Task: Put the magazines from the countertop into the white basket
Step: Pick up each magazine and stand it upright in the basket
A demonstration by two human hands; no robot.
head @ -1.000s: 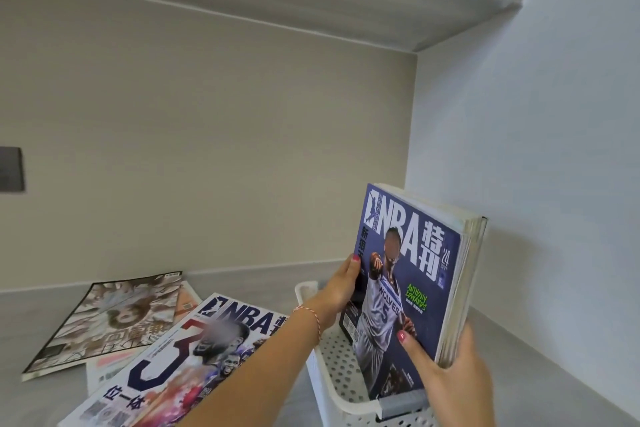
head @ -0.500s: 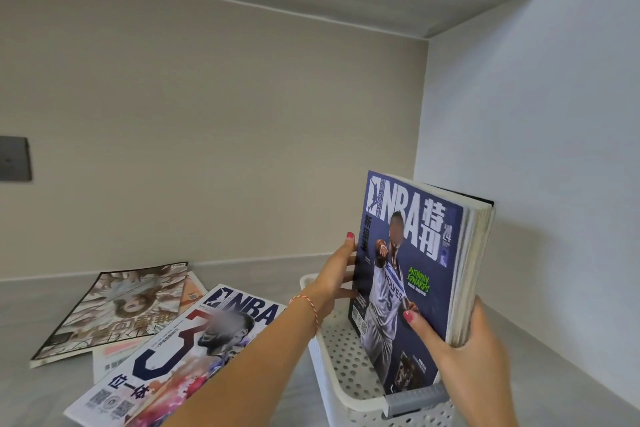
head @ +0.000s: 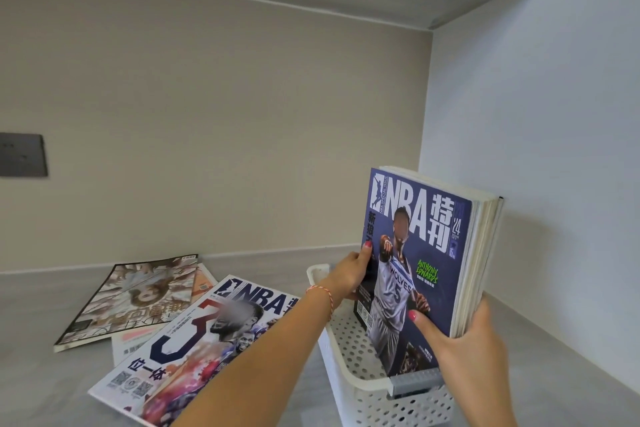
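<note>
In the corner of the grey countertop, one white perforated plastic basket is holding an upright stack of magazines with a blue NBA cover; their number cannot be told. Three more magazines are lying flat to its left, overlapping. The left hand is gripping the stack's spine edge; the right hand is clasping its page edge, thumb on the cover.

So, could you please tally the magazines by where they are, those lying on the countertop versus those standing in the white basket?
Flat on the countertop: 3 (brown cover, pale one mostly hidden beneath, white NBA cover)
Upright in the white basket: several, held as one stack by both hands; exact count unclear
Total: at least 4
</note>
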